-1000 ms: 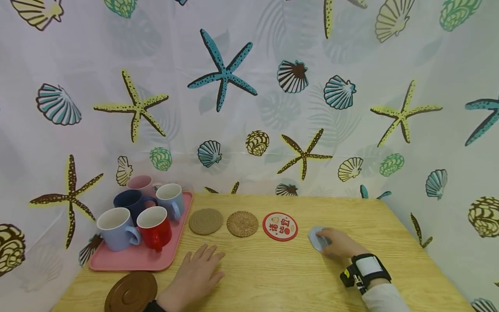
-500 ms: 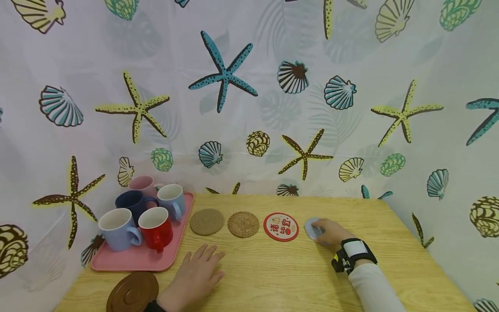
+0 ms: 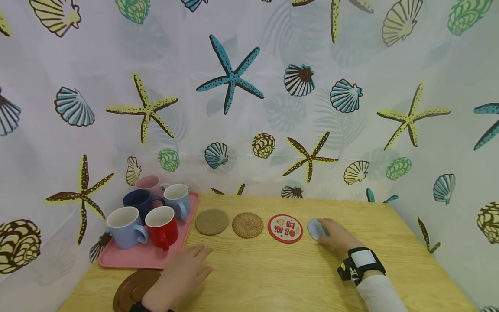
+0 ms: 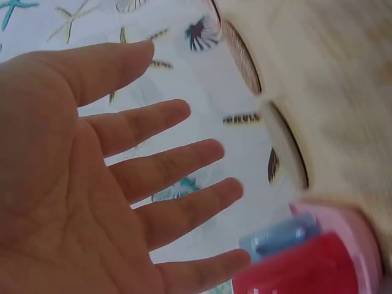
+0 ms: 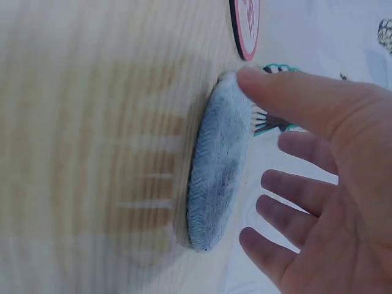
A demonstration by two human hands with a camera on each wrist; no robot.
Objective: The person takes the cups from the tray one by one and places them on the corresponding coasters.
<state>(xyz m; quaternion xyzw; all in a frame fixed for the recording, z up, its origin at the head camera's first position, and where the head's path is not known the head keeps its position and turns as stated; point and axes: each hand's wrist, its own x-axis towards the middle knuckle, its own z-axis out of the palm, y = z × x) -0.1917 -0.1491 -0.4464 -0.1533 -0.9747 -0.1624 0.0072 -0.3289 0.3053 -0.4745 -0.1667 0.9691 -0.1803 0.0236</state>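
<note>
My right hand (image 3: pixel 338 236) is over a round light-blue coaster (image 3: pixel 317 229) lying flat on the table. In the right wrist view the thumb touches the rim of this fuzzy coaster (image 5: pixel 220 165), while the loosely bent fingers (image 5: pixel 297 190) stand apart from it. My left hand (image 3: pixel 181 271) hovers with fingers spread and holds nothing, between the pink tray (image 3: pixel 136 258) and a dark brown round coaster (image 3: pixel 134 288) that it partly covers. A red-rimmed coaster with printed characters (image 3: pixel 285 228), a woven one (image 3: pixel 247 225) and a tan one (image 3: pixel 212 221) make a row with the blue one.
On the tray stand several mugs: a red mug (image 3: pixel 161 227), a large light-blue mug (image 3: pixel 125 227), a navy mug (image 3: pixel 140 201), a smaller light-blue mug (image 3: pixel 177 199) and a pink mug (image 3: pixel 149 184). A patterned curtain (image 3: pixel 253 112) closes off the back and sides of the wooden table (image 3: pixel 265 277).
The blue coaster has slid left and slightly back under my right hand, closer to the red-rimmed one. My left hand has drifted left toward the tray. The head view has turned slightly left.
</note>
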